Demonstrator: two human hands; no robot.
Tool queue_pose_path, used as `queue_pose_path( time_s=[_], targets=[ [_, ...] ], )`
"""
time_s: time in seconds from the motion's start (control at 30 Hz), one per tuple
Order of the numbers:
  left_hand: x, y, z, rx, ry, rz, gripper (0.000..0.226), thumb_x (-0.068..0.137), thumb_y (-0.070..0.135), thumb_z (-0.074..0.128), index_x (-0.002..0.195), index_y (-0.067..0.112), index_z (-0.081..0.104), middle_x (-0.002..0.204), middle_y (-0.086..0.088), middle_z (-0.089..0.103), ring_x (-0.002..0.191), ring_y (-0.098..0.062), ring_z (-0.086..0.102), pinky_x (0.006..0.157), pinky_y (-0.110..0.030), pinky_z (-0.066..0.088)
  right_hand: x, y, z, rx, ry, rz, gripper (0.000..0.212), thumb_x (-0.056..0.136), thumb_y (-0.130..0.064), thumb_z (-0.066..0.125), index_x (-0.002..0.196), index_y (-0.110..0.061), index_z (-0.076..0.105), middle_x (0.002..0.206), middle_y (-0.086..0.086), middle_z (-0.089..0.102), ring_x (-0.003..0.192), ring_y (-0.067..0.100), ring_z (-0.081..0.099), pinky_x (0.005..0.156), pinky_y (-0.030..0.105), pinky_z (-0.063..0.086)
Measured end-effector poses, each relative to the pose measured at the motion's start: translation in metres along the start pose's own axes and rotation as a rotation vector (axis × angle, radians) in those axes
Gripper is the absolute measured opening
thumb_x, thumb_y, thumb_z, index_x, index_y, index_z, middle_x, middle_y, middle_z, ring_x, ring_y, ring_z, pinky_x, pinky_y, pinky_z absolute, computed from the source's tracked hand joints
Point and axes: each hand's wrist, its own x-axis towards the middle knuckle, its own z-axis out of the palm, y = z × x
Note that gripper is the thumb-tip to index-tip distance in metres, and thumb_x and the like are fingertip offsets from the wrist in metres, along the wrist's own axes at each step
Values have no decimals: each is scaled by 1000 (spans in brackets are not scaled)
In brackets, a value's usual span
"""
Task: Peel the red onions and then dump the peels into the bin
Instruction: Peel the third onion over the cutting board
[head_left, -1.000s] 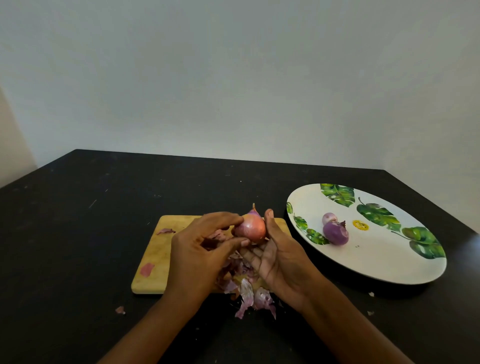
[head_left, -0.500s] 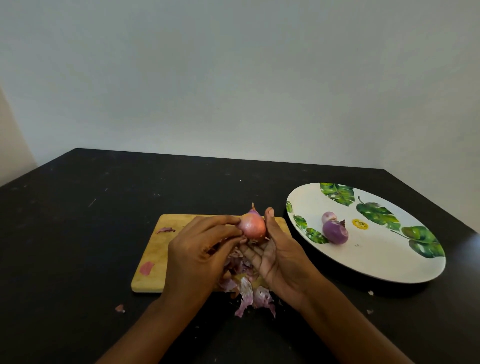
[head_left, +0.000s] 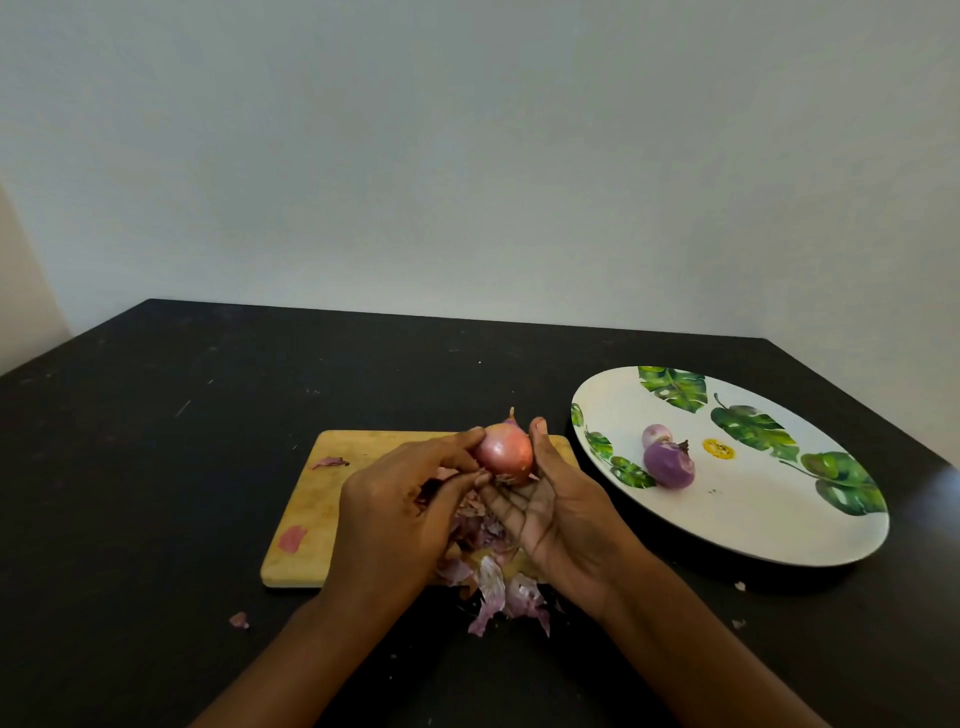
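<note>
Both the left hand (head_left: 395, 514) and right hand (head_left: 569, 512) curl fingers (head_left: 441, 446) about a glossy, bulbous red onion (head_left: 505, 453) over papery peels (head_left: 498, 590).

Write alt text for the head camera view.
The left hand and right hand hold a skin-on red onion over a cutting board littered with peels. Beside it, a leaf-patterned plate carries two peeled onions on a black table.

Middle of the cutting board (head_left: 311, 493) and much of the peel pile (head_left: 493, 587) behind left hand (head_left: 395, 519) and right hand (head_left: 566, 519).
</note>
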Motion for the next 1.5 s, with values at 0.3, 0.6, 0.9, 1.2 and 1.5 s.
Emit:
queue_pose_path(
  time_s=[0.3,0.6,0.9,1.2,1.5],
  targets=[
    [2,6,-3,-32,42,-93,11,79,8,66,88,14,66,87,18,65,85,8,62,69,-4,46,0,-1,0,0,12,-21,43,85,-34,60,111,0,55,95,26,71,85,31,72,69,33,61],
    [1,-5,-3,158,83,-244,23,79,13,71,99,25,68,102,11,67,99,2,58,84,-29,52,-2,-6,-1,88,40,-10,33,94,-32,54,112,-5,54,104,28,67,77,29,73,61,31,61],
    [-3,-2,1,117,-73,-46,44,72,47,62,114,36,57,110,21,58,106,5,53,93,-10,40,-2,0,1,-13,-21,-15,52,85,-38,57,123,-1,53,110,27,67,87,29,71,56,25,56],
    [-3,0,0,138,64,85,21,80,28,60,93,16,72,101,10,64,95,0,57,86,-9,42,0,2,0,-69,-35,26,64,73,-48,62,119,-5,56,105,21,71,90,26,72,70,33,60],
    [-3,0,2,120,26,20,15,83,26,56,95,23,64,99,15,60,95,2,54,87,-9,40,0,0,-1,-27,-42,-39,52,72,-27,66,116,-1,57,116,25,66,98,31,69,74,32,60]
  ],
)
